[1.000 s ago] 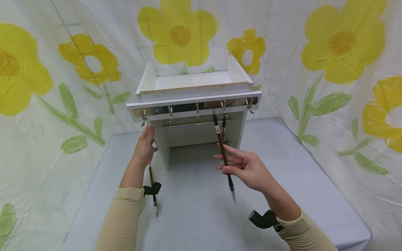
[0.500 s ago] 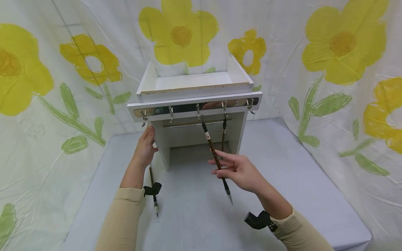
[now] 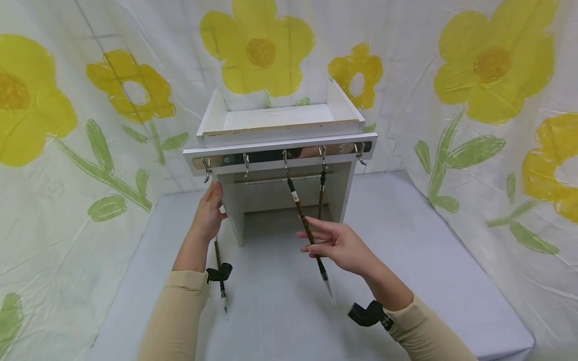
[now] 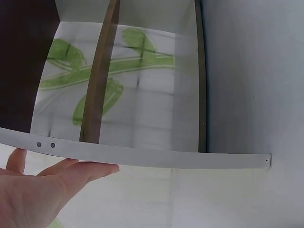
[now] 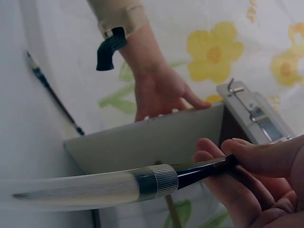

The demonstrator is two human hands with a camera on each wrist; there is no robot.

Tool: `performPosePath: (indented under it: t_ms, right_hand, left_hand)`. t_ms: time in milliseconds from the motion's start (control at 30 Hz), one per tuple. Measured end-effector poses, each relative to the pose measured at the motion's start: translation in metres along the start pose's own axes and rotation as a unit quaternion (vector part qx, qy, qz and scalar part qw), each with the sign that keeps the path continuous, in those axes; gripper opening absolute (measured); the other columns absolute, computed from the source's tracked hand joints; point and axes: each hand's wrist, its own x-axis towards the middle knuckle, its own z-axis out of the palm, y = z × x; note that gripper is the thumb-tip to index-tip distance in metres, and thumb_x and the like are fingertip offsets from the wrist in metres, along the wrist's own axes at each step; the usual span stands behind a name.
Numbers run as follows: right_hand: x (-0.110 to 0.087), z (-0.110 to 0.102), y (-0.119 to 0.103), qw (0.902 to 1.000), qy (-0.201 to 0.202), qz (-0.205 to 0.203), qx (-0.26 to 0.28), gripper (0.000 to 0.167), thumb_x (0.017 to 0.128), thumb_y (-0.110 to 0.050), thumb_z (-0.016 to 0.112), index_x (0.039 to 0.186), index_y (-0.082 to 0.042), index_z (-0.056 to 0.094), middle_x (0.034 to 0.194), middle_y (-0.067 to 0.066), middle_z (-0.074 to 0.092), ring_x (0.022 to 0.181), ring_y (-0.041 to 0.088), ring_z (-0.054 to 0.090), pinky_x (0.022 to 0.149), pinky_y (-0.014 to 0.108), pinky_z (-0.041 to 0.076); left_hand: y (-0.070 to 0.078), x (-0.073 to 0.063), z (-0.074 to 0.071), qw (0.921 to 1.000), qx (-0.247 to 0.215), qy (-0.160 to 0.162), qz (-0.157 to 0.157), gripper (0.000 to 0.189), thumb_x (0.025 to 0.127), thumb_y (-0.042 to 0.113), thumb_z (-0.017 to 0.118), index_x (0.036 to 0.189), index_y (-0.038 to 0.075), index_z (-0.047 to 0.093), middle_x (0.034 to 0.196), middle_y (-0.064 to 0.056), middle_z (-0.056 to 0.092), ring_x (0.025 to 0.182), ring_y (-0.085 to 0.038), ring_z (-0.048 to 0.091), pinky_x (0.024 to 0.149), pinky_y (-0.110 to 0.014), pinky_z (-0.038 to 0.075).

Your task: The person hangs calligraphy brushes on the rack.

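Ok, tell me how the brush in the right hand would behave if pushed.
The brush would probably stay stiff along its straight handle and feel light, being slim. Its bristles, seemingly inside a clear sleeve, likely won't splay.

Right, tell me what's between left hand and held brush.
In the head view: white panel, open space, then right fingertips, between left hand and held brush.
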Motion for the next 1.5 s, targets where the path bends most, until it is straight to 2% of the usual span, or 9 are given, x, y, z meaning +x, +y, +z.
performPosePath:
  t_ms: [467,700,933,1067,1167,1233,1300,1400,1500]
  right_hand:
    - [0.012,-0.004,0.013,0.9997,0.009,0.018,0.016,0.069,0.096,-0.001,0.067,0.157,-0.017,0.038,0.138,0.016,0.063,0.107,0.033,0.072,0.085,0.036,0.06]
    - [0.022,-0.002,0.029,0.9993,0.026,0.008,0.026,0.071,0.095,-0.002,0.068,0.157,-0.02,0.038,0.138,0.015,0.063,0.107,0.027,0.073,0.085,0.037,0.06]
    - [0.037,0.009,0.051,0.9962,0.079,-0.013,-0.034,0.063,0.097,-0.006,0.067,0.154,-0.018,0.043,0.132,0.01,0.068,0.117,0.026,0.069,0.096,0.041,0.056]
    - [0.04,0.01,0.057,0.9908,0.12,-0.019,-0.06,0.059,0.097,-0.005,0.067,0.151,-0.02,0.048,0.133,0.009,0.067,0.124,0.031,0.063,0.079,0.032,0.056]
    - [0.04,0.009,0.056,0.9895,0.13,-0.021,-0.06,0.06,0.096,-0.003,0.067,0.15,-0.022,0.049,0.136,0.011,0.065,0.125,0.033,0.062,0.061,0.024,0.046]
    - [0.039,0.007,0.054,0.9889,0.133,-0.023,-0.061,0.059,0.096,-0.003,0.067,0.15,-0.021,0.049,0.135,0.01,0.066,0.125,0.032,0.063,0.057,0.023,0.044]
    - [0.037,0.005,0.052,0.9882,0.137,-0.024,-0.064,0.059,0.096,-0.004,0.068,0.149,-0.021,0.05,0.132,0.008,0.068,0.123,0.03,0.064,0.06,0.023,0.046]
    - [0.034,0.002,0.049,0.9866,0.144,-0.029,-0.071,0.057,0.096,-0.006,0.068,0.148,-0.019,0.05,0.128,0.006,0.07,0.119,0.026,0.067,0.076,0.025,0.056]
    - [0.029,-0.001,0.042,0.9847,0.153,-0.04,-0.073,0.051,0.098,-0.012,0.068,0.146,-0.019,0.053,0.121,0.004,0.074,0.111,0.02,0.071,0.087,0.029,0.058]
  left_hand:
    - [0.005,0.0,0.004,1.0,-0.007,-0.004,0.003,0.069,0.104,0.057,0.036,0.163,0.034,0.01,0.171,-0.001,0.009,0.156,-0.037,0.009,0.115,-0.073,0.017]
    - [0.002,0.001,0.002,0.9997,-0.022,-0.005,0.011,0.069,0.103,0.056,0.037,0.163,0.033,0.012,0.17,-0.002,0.011,0.155,-0.037,0.012,0.114,-0.074,0.019]
    - [0.002,0.001,0.002,0.9994,-0.031,-0.006,0.013,0.068,0.103,0.056,0.038,0.163,0.033,0.016,0.169,-0.003,0.016,0.155,-0.036,0.014,0.114,-0.073,0.019]
    - [0.004,0.0,0.004,0.9993,-0.034,-0.009,0.01,0.067,0.104,0.054,0.037,0.163,0.031,0.016,0.169,-0.004,0.016,0.155,-0.035,0.014,0.115,-0.073,0.018]
    - [0.004,0.0,0.003,0.9993,-0.036,-0.009,0.01,0.067,0.104,0.053,0.038,0.163,0.031,0.014,0.169,-0.004,0.015,0.155,-0.036,0.013,0.115,-0.073,0.017]
    - [0.001,0.001,0.001,0.9993,-0.036,-0.008,0.012,0.068,0.104,0.054,0.039,0.163,0.031,0.014,0.169,-0.003,0.014,0.155,-0.036,0.013,0.115,-0.073,0.017]
    - [0.001,0.001,0.001,0.9992,-0.036,-0.007,0.012,0.068,0.104,0.054,0.039,0.163,0.032,0.014,0.169,-0.002,0.014,0.155,-0.036,0.013,0.115,-0.073,0.017]
    - [0.0,0.001,0.0,0.9992,-0.036,-0.007,0.013,0.069,0.103,0.054,0.04,0.163,0.032,0.014,0.169,-0.002,0.014,0.155,-0.036,0.014,0.115,-0.073,0.017]
    - [0.0,0.001,0.0,0.9992,-0.035,-0.009,0.015,0.069,0.103,0.055,0.04,0.163,0.032,0.014,0.169,-0.002,0.014,0.155,-0.036,0.014,0.115,-0.074,0.016]
